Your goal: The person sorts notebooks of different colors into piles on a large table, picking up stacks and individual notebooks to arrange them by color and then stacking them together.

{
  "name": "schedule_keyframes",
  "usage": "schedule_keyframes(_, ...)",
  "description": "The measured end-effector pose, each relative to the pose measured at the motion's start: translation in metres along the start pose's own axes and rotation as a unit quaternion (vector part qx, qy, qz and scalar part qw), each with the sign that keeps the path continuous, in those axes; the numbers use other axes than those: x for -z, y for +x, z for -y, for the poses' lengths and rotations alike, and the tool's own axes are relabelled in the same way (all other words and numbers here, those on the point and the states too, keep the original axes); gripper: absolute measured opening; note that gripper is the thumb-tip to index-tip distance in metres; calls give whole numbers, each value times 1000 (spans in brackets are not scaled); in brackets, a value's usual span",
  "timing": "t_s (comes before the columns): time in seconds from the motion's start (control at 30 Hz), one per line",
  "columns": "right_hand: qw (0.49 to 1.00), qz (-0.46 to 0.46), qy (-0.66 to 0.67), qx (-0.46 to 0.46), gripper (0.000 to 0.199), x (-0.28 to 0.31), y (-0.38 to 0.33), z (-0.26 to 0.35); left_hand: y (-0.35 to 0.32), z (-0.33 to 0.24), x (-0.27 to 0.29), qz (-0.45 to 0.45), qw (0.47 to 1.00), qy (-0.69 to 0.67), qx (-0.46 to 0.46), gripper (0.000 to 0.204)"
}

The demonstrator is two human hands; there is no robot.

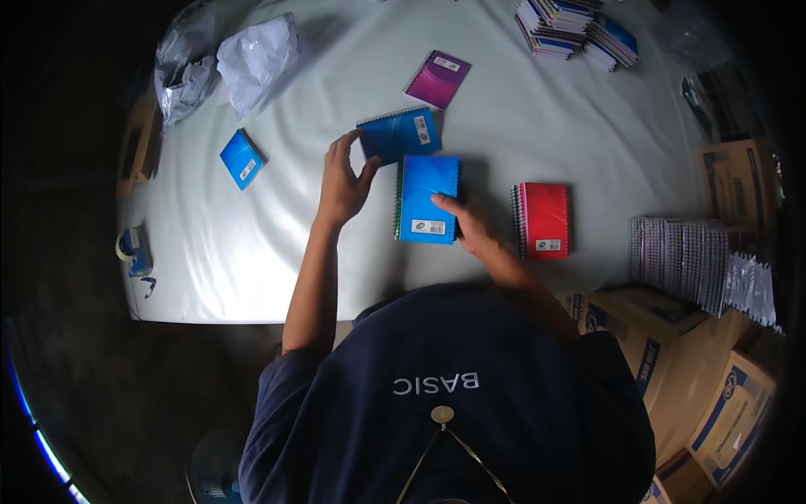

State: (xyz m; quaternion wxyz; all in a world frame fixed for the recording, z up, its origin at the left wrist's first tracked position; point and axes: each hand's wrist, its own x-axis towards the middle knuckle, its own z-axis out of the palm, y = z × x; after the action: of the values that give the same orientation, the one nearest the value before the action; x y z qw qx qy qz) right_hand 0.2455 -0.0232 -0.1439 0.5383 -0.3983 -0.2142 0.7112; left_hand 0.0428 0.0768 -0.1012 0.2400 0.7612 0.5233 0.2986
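Observation:
My right hand (473,225) grips a small stack of spiral notebooks with a bright blue notebook (426,197) on top, label side up. Its thumb presses on the cover, and coils show along both long sides. Just beyond, my left hand (345,181) is closed round the left end of dark blue spiral notebooks (393,136), thumb at the near edge and fingers at the far corner. How many lie in that pile is hard to see. A red spiral notebook stack (546,220) lies right of my right hand. Farther off is a purple spiral notebook (439,78).
A small blue notebook (243,160) and crumpled plastic bags (260,60) lie at the left. A tape dispenser (134,250) sits by the left edge. Notebook piles (556,29) stand far right, a long spiral-bound row (678,259) at the right edge, and cardboard boxes (729,412) below.

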Motion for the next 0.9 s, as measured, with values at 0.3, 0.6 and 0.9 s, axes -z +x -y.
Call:
schedule_keyframes(0.3,1000,-15,0,-8,46,5,-19,-4,78,18,-57,80,961,253,-83,66)
schedule_keyframes(0.6,998,-26,56,11,51,21,-29,-13,23,-68,12,-55,922,-255,-286,18)
schedule_keyframes(0.9,991,-43,-12,127,71,15,-30,-20,-76,-64,14,120,897,-384,184,17)
